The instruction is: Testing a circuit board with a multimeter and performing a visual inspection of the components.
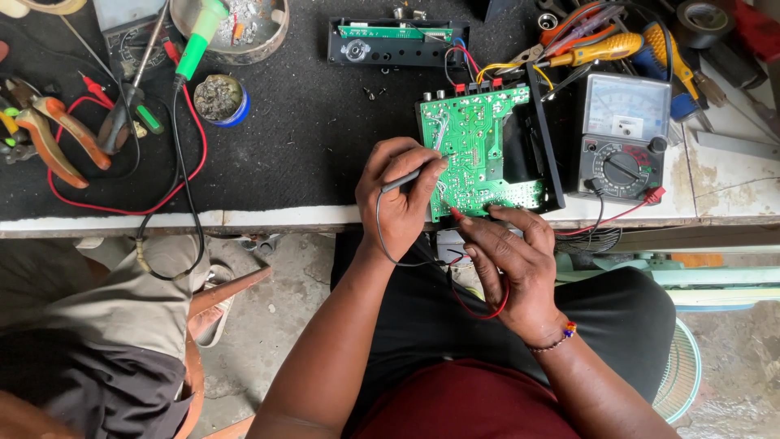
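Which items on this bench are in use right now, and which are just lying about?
In use:
left hand holding black probe
right hand holding red probe
green circuit board
analog multimeter

Lying about:
orange-handled pliers
green soldering iron
yellow screwdriver
small tin

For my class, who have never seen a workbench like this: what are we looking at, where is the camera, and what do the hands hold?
The one picture comes from a camera on the person's head, looking down at their own bare hands. The left hand holds a black probe against a green circuit board. The right hand presses a red probe to the board's near edge. Both wires run to a needle-dial meter on the right. On the black mat lie orange-handled pliers and a green-handled soldering iron.
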